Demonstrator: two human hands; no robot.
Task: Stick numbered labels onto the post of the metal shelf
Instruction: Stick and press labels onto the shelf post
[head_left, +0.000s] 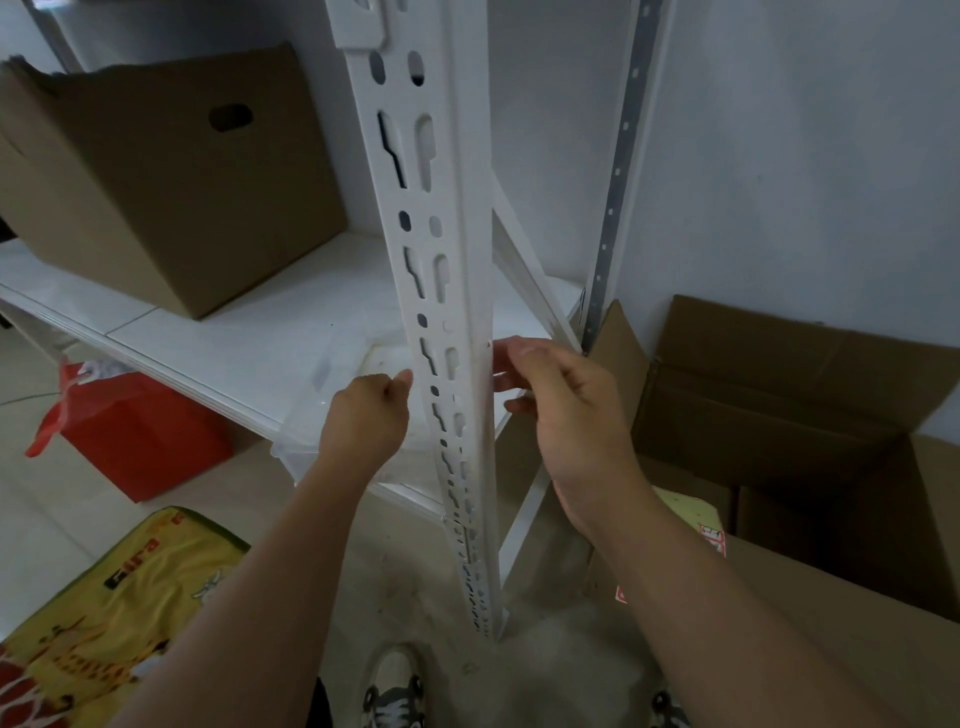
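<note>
The right hand (563, 410) has its fingers (506, 382) pinched on the post (470, 291) edge, possibly pressing something thin and pale there, too small to tell if it's a label. The left hand (366, 418) is curled shut just beside the post's other side; whether anything is gripped can't be told. No numbered label can be made out anywhere on the post, so the job looks barely started tbh. A label sheet (701, 519) seems to be left on the box (779, 597) by the right arm.
</note>
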